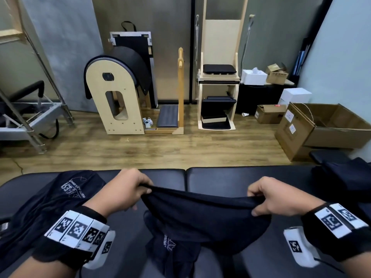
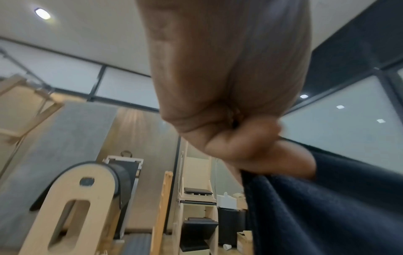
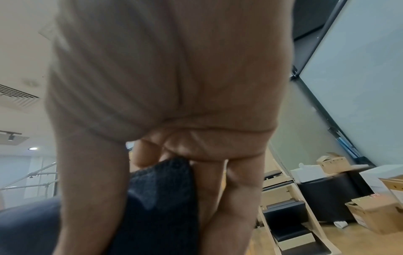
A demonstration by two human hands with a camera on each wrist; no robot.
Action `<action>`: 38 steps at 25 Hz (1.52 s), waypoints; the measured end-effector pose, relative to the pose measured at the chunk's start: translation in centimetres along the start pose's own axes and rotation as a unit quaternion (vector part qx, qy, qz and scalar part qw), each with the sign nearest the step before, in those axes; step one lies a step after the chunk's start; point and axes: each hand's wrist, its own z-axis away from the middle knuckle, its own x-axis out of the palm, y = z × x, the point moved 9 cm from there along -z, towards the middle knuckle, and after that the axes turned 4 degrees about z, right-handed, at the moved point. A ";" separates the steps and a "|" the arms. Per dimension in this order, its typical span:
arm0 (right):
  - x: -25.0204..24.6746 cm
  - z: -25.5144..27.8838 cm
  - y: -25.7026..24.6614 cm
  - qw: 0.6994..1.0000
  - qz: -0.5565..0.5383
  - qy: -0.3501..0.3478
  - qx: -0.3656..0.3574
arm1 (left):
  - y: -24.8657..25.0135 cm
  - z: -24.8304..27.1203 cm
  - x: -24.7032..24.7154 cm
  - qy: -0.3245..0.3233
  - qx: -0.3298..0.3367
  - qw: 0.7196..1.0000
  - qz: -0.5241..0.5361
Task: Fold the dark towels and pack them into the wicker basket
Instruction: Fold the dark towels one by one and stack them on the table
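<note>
A dark navy towel (image 1: 202,215) hangs stretched between my two hands above the black padded bench (image 1: 224,179). My left hand (image 1: 128,189) grips its left top edge; the left wrist view shows the fingers curled on the towel (image 2: 322,203). My right hand (image 1: 269,197) grips the right top edge, with the towel (image 3: 159,198) bunched between thumb and fingers in the right wrist view. The towel's lower part sags toward me and shows a white logo. Another dark towel (image 1: 60,199) with white print lies crumpled on the bench at left. No wicker basket is in view.
More dark cloth (image 1: 347,177) is piled at the bench's right end. Beyond the bench is wooden floor (image 1: 160,147), then a wooden arc barrel (image 1: 116,93), a wooden chair unit (image 1: 218,83), cardboard boxes (image 1: 329,127) at right and a metal frame (image 1: 30,119) at left.
</note>
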 end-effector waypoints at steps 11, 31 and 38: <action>-29.5 -5.4 -3.8 0.785 -0.355 0.505 0.046 | 12.2 -6.6 -27.4 0.404 0.192 0.892 0.059; -1.5 12.0 7.4 0.930 -0.164 0.323 0.063 | 7.4 7.2 4.2 0.250 0.125 0.960 -0.002; 9.9 18.1 12.9 0.974 -0.130 0.174 0.060 | 8.5 13.1 16.2 0.130 -0.026 0.991 -0.034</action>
